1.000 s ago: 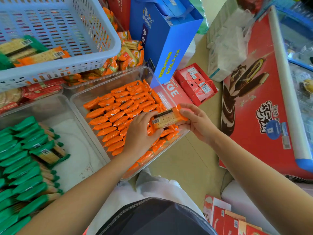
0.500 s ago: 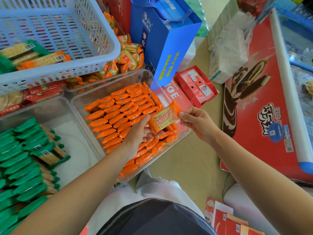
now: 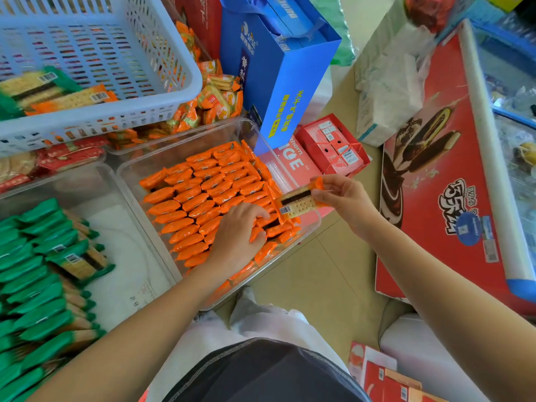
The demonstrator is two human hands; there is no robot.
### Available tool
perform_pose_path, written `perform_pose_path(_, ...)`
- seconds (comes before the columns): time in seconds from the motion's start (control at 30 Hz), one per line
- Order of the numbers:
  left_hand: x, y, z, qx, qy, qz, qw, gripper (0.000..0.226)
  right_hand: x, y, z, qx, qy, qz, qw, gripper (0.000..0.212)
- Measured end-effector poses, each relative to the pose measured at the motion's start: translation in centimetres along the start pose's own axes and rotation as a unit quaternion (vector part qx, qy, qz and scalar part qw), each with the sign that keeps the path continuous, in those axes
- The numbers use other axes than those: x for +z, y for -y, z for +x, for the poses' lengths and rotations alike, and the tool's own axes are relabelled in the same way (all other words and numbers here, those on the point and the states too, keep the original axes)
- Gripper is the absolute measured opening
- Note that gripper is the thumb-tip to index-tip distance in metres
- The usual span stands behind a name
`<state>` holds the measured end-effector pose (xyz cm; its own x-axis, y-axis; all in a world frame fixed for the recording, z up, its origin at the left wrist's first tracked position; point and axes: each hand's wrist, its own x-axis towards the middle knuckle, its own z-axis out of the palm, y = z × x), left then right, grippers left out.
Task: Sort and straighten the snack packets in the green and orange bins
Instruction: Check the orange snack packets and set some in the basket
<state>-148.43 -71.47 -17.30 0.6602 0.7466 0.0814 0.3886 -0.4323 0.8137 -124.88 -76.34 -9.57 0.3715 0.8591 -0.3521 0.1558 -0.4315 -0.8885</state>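
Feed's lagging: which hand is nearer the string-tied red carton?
Right. The right hand hangs just short of the string-tied red carton; the left hand rests farther off, on the orange packets.

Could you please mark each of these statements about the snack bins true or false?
1. The right hand holds one orange packet over the edge of the clear bin. True.
2. The left hand is lifting a green packet out of a bin. False: it rests on the rows of orange packets in the clear bin.
3. The blue basket has a green packet in it. True.
4. The blue bag lies flat inside the clear bin. False: it stands outside the bin, behind its far corner.
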Motion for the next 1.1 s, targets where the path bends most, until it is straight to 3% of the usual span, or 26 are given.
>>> perform_pose_path(0.07, 0.6, 0.6, -0.3, 0.075, 0.035, 0.086, 0.993, 0.018, -0.4, 0.0, -0.1, -0.028, 0.005, -0.013, 1.000, 0.020)
perform_pose_path(0.2, 1.7, 1.4, -0.3, 0.120, 0.170, 0.200, 0.957, 0.034, -0.5, -0.7, -0.3, -0.060, 0.043, -0.062, 0.995, 0.026)
perform_pose_path(0.3, 1.4, 1.5, -0.5, 0.136, 0.168, 0.254, 0.943, 0.042, -0.5, -1.3, -0.1, -0.083, 0.088, -0.130, 0.984, 0.026)
perform_pose_path(0.4, 1.1, 2.2, -0.7, 0.142, 0.137, 0.249, 0.948, 0.042, -0.2, -1.6, 0.2, -0.126, 0.116, -0.234, 0.957, 0.023)
perform_pose_path(0.47, 1.0, 2.2, -0.9, 0.138, 0.130, 0.237, 0.953, 0.034, 0.2, -1.8, 0.4, -0.148, 0.124, -0.266, 0.944, 0.023)
perform_pose_path(0.67, 1.3, 2.3, -1.1, 0.087, 0.138, 0.171, 0.972, 0.039, 2.0, -2.9, 0.6, -0.261, 0.144, -0.359, 0.885, 0.024)
perform_pose_path(0.83, 0.6, 1.9, -1.2, 0.059, 0.123, 0.110, 0.985, 0.043, 3.9, -2.5, 1.1, -0.282, 0.155, -0.365, 0.874, 0.027)
perform_pose_path(1.1, 1.0, 3.2, -1.6, 0.035, 0.136, 0.104, 0.985, 0.050, 2.7, -4.4, 0.8, -0.265, 0.173, -0.399, 0.860, 0.025)
